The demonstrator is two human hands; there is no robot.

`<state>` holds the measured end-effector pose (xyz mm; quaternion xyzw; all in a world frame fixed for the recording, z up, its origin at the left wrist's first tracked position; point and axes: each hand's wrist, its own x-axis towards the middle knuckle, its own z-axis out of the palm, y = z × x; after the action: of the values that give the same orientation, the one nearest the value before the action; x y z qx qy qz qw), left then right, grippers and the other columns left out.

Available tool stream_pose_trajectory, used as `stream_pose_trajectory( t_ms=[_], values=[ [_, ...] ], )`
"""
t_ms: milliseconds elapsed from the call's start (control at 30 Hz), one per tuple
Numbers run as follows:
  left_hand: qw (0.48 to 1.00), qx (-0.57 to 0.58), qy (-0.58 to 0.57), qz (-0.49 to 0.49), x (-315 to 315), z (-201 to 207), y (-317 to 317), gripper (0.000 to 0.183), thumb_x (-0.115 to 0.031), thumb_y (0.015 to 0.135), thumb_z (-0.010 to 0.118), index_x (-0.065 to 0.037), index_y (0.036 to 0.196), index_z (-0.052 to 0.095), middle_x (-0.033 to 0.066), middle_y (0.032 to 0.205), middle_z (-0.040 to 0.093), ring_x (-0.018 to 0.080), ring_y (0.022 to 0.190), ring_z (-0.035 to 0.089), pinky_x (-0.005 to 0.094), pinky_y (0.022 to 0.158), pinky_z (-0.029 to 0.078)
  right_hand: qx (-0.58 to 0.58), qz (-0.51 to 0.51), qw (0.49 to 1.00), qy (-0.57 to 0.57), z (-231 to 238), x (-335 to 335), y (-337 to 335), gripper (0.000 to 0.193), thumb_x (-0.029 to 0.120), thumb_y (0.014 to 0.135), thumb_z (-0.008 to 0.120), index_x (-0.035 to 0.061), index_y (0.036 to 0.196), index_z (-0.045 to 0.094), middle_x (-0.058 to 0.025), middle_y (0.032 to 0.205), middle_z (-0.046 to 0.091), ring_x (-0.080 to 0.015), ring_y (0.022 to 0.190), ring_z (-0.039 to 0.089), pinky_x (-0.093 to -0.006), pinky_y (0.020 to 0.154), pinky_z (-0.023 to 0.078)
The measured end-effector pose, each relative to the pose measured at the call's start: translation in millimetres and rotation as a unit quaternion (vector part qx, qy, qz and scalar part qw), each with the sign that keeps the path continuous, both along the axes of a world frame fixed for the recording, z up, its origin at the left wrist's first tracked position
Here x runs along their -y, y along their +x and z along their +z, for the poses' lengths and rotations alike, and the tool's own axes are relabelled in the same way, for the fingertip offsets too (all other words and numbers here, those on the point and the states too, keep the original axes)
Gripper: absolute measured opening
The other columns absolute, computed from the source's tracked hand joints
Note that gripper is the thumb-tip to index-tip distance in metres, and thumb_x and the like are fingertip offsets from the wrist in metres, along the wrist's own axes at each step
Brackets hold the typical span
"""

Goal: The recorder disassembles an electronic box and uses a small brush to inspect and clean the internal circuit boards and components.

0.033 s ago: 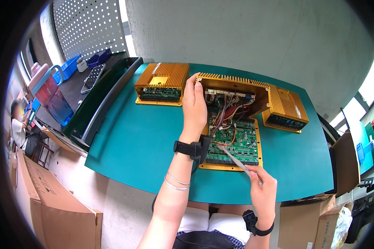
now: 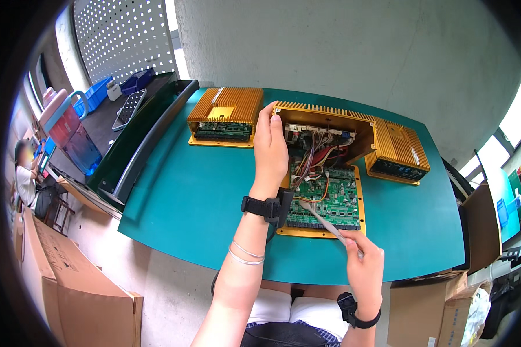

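A gold finned metal housing (image 2: 367,134) stands tilted up on its edge, its inside facing me. My left hand (image 2: 270,139) grips its left side, fingers behind and thumb at the top corner. Below it lies a green circuit board (image 2: 341,199) on a gold base plate (image 2: 362,202). A bundle of coloured wires (image 2: 317,153) runs between the housing and the board. In my right hand (image 2: 364,261), closed near the board's front edge, is a slim grey brush-like tool (image 2: 325,222). Its flared pale tip is at the left part of the board, by an orange wire.
Similar gold finned boxes stand behind left (image 2: 226,110) and at right (image 2: 396,150) on the green table (image 2: 185,202). At the left are a dark side bench with a raised black rail (image 2: 147,144), a pink-and-blue bottle (image 2: 72,136) and blue bins (image 2: 98,92). Cardboard boxes (image 2: 87,283) flank the table.
My right hand and the brush-like tool have shifted very slightly to the left. My left hand still grips the housing, with no clear movement.
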<state>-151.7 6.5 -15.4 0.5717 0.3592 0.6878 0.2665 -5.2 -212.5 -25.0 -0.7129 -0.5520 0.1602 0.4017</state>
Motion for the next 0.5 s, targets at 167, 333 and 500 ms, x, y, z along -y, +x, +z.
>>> stream_pose_trajectory(
  t_ms=[167,333,500],
  values=[
    [1.0,-0.006,0.003,0.004,-0.8,-1.1,-3.4,0.036,-0.021,0.104,0.036,0.0,0.13,0.048,0.0163,0.121,0.058,0.0249,0.111,0.054,0.0329,0.1,0.039,0.018,0.014,1.0,-0.003,3.1,-1.4,-14.7,0.016,0.011,0.093,0.055,0.0124,0.1,0.069,-0.0169,0.057,0.055,-0.0342,0.051,0.056,-0.039,0.049,0.042],
    [1.0,-0.011,-0.004,-0.007,0.1,-0.8,-3.6,0.037,-0.022,0.104,0.036,-0.001,0.131,0.048,0.016,0.122,0.058,0.0242,0.112,0.053,0.0327,0.1,0.038,0.024,0.025,0.999,-0.041,6.6,5.3,-13.0,0.016,0.01,0.092,0.055,0.0127,0.099,0.069,-0.0169,0.056,0.053,-0.0353,0.051,0.056,-0.0396,0.049,0.042],
    [1.0,-0.012,-0.009,-0.02,2.5,2.1,-6.1,0.037,-0.022,0.104,0.036,-0.001,0.132,0.047,0.0154,0.124,0.056,0.0226,0.115,0.052,0.0323,0.102,0.037,0.021,0.034,0.999,-0.022,7.8,7.9,-17.5,0.015,0.009,0.092,0.055,0.011,0.099,0.069,-0.0173,0.057,0.054,-0.0346,0.051,0.056,-0.0385,0.049,0.042]
  ],
)
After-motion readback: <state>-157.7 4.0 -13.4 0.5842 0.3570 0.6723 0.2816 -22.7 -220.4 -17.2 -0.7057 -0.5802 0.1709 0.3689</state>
